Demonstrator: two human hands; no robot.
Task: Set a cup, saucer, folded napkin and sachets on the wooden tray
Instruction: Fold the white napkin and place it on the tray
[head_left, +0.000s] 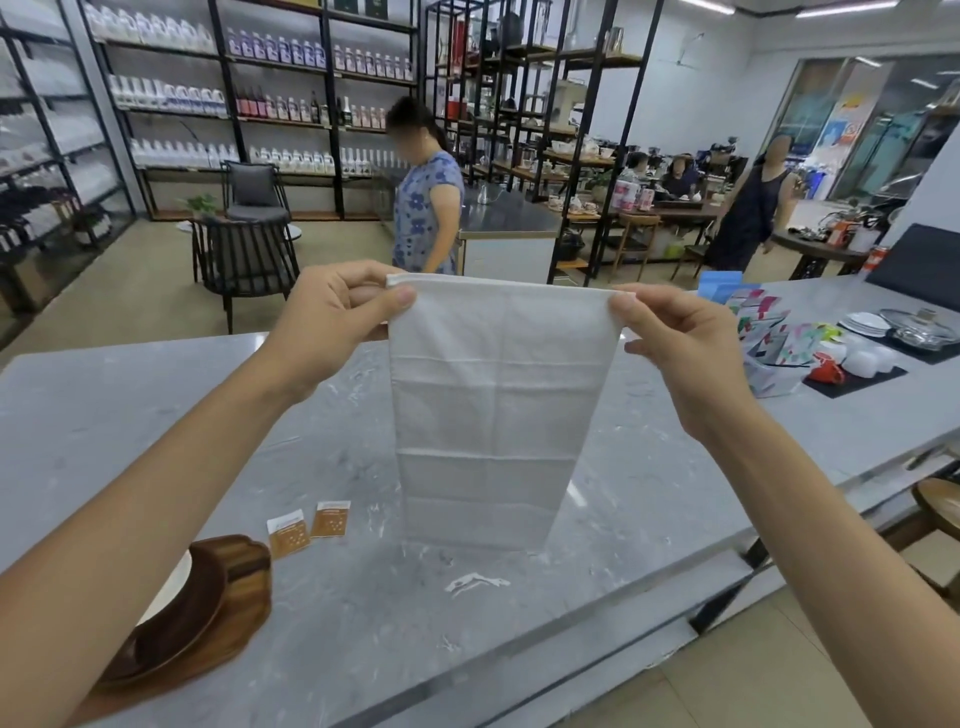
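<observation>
A white napkin (493, 410) hangs in the air in front of me as a long creased strip, its lower edge close above the grey marble counter (104, 415). My left hand (337, 317) pinches its top left corner and my right hand (675, 338) pinches its top right corner. The wooden tray (228, 587) lies at the lower left, mostly hidden by my left forearm, with a white rim of a dish (169, 584) showing on it. Two brown and white sachets (309, 526) lie flat on the counter just right of the tray.
At the far right of the counter stand a black mat with white bowls and a red cup (827, 367), a stack of plates (865, 322), a glass lid and a clear box of colourful packets (774, 343). Two people stand beyond the counter among chairs and shelves.
</observation>
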